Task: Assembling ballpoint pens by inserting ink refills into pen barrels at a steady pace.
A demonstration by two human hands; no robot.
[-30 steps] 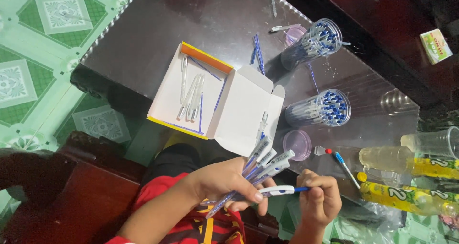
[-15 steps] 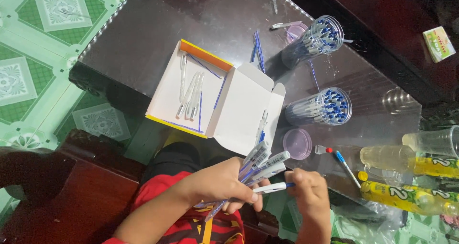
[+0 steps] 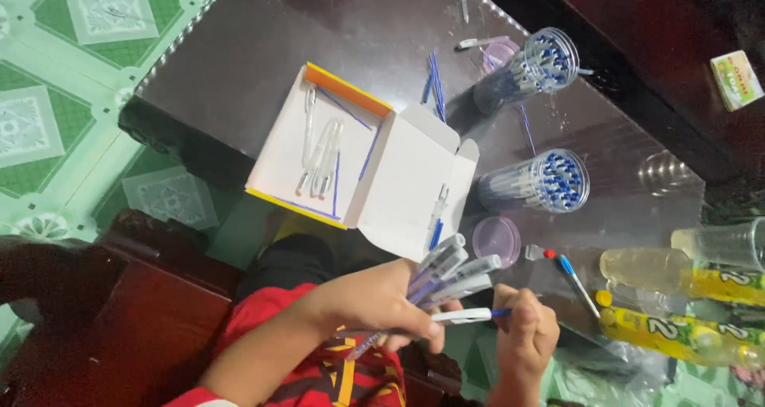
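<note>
Hands at work over a dark bench: we see the left hand closed around a fanned bunch of clear pen barrels, their tips pointing up and to the right, while the right hand pinches a blue refill at the mouth of a white pen barrel lying across the left fingers. Just above the hands, a white cardboard box with a yellow and orange rim lies open on the bench, its flaps spread; a few clear barrels and thin blue refills rest inside it. To the right of the box, two clear plastic tubs lie on their sides, packed with blue-tipped pen parts, one near the bench's far edge and one close to the box. A round, pale purple lid sits between the nearer tub and the hands. At the right edge we make out yellow-labelled plastic bottles on their sides, and at the upper right a small green and white packet on a darker ledge. Green patterned floor tiles show at the left.
</note>
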